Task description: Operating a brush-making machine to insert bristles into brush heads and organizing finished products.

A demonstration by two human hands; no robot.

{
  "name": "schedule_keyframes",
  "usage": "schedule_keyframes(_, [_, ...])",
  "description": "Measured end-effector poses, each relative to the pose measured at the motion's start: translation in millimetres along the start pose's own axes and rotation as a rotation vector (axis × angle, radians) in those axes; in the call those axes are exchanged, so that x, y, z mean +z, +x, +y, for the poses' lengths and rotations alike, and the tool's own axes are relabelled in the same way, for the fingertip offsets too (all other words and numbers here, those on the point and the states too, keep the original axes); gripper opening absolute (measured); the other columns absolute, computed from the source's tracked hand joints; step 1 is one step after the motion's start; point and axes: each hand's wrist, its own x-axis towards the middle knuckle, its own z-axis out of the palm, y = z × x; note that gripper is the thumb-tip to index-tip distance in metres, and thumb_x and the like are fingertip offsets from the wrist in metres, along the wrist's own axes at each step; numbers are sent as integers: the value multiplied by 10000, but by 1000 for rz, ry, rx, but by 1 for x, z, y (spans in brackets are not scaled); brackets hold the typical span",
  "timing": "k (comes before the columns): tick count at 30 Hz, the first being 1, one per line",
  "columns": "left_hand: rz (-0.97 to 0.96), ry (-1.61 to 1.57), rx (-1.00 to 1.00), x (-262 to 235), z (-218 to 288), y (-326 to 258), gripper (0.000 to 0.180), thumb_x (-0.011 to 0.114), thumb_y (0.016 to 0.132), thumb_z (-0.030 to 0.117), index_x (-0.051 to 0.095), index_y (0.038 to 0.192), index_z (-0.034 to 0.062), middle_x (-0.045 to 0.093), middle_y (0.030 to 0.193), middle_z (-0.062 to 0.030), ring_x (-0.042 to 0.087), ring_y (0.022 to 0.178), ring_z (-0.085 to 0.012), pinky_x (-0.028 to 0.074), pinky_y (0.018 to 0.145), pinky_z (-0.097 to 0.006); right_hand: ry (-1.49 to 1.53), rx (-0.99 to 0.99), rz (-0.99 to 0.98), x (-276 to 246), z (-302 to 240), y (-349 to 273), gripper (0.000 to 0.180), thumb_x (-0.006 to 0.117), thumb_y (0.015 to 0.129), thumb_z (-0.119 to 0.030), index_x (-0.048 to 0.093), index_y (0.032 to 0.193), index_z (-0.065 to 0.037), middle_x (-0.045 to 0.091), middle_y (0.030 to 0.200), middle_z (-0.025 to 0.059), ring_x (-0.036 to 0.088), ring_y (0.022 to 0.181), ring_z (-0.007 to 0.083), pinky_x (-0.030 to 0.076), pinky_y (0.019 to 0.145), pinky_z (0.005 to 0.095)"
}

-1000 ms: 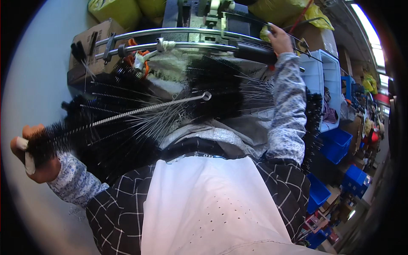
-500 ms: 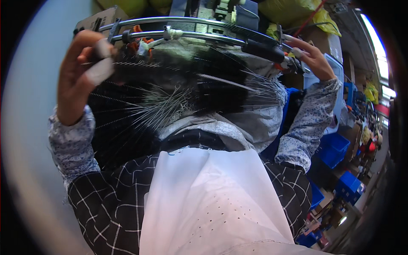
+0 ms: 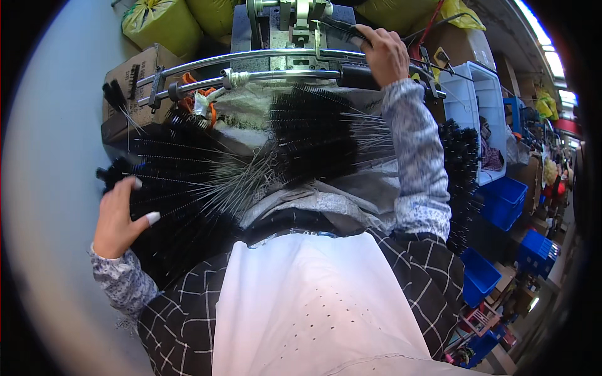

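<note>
Since the frame half a second earlier, the left hand (image 3: pixel 118 219) has dropped from the left end of the metal rails (image 3: pixel 276 76) to the outer edge of the left brush bundle (image 3: pixel 188 160), and the right hand (image 3: pixel 387 57) has shifted inward from the rails' right end to beside the machine (image 3: pixel 279 45). The left fingers are spread and loose, with white wraps (image 3: pixel 152 217) on the thumb and one fingertip; they hover over or just meet the bristles, and I cannot tell which. The right fingers appear pinched on one end of a black brush (image 3: pixel 342 28), which slants up and leftward behind the rails toward the machine's middle. That end grip probably leaves most of its length free of the hand.

The left bundle lies with its bristles outward and its bare wire stems (image 3: pixel 241 178) converging near the middle, likely so the bristles do not snag one another. A second brush bundle (image 3: pixel 313 128) faces it, its stems pointing right. A grey woven sheet (image 3: pixel 295 202) lies beneath them, perhaps to shield the lap and catch stray bits. A cardboard box (image 3: pixel 145 70) stands at the left, a white crate (image 3: pixel 459 100) at the right.
</note>
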Motion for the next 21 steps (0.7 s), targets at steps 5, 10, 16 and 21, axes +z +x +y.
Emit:
schedule_keyframes(5, [-141, -242, -275, 12, -10, -17, 531, 685, 567, 108, 425, 1028, 71, 500, 936, -83, 508, 811, -260, 412, 659, -317, -99, 97, -81, 31, 13, 8, 271, 502, 777, -284, 552, 1041, -245, 553, 810, -2, 491, 817, 196, 368, 742, 345])
schedule_keyframes(10, [-212, -463, -411, 11, -17, -14, 455, 660, 591, 48, 432, 985, 47, 476, 718, -50, 458, 573, -86, 385, 515, -228, -98, 99, -101, 29, 8, 9, 268, 504, 779, -270, 554, 1041, -247, 551, 815, -10, 484, 826, 180, 346, 758, 335])
schedule_keyframes(16, [-118, -872, -388, 7, -13, -9, 313, 609, 637, 37, 444, 903, 41, 450, 688, 10, 415, 576, -62, 356, 518, -195, -90, 82, -91, 28, 10, 6, 266, 515, 775, -259, 557, 1038, -249, 552, 815, -14, 480, 816, 173, 335, 762, 327])
schedule_keyframes(21, [134, -1059, -255, 9, -26, -14, 263, 607, 627, 87, 451, 836, 53, 424, 717, 28, 398, 645, -40, 329, 584, -179, -31, 71, -121, 30, 13, 11, 244, 494, 802, -268, 564, 1036, -270, 561, 821, -17, 467, 826, 174, 323, 756, 332])
